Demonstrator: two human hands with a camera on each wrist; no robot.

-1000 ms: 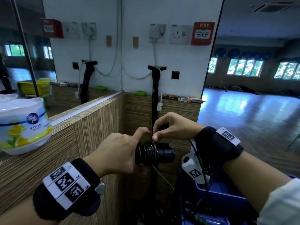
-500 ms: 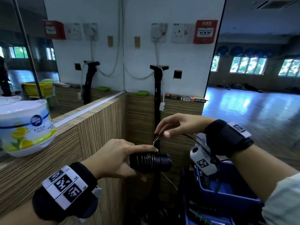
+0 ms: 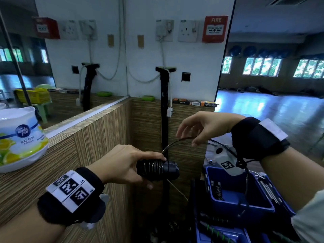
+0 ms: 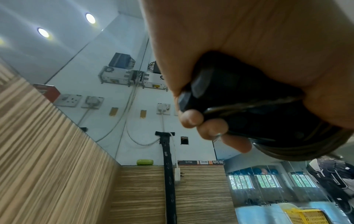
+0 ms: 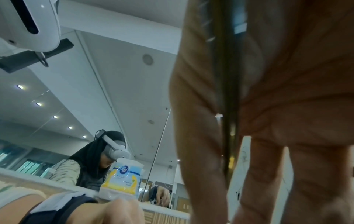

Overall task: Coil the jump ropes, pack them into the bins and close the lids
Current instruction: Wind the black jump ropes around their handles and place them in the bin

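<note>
My left hand [image 3: 126,163] grips a black jump rope handle [image 3: 157,170] held level at mid-frame, with the thumb lying over several turns of thin dark cord wound round it. From the handle the cord [image 3: 177,142] arcs up and right to my right hand [image 3: 201,130], which holds it loosely between thumb and fingers. In the left wrist view the fingers [image 4: 191,119] curl round the handle [image 4: 239,91]. In the right wrist view the cord [image 5: 228,106] runs along the palm. A blue bin [image 3: 245,206] stands open below my right wrist.
A striped wooden ledge [image 3: 87,134] runs along the left with a room freshener tub [image 3: 19,139] on it, a mirror behind. A black post [image 3: 164,109] stands against the far wall. More ropes lie in dark bins [image 3: 219,232] at the bottom right.
My right hand has risen and moved right, away from the handle, drawing the cord out into a loop. My left hand has sunk a little, its thumb now laid flat over the windings.
</note>
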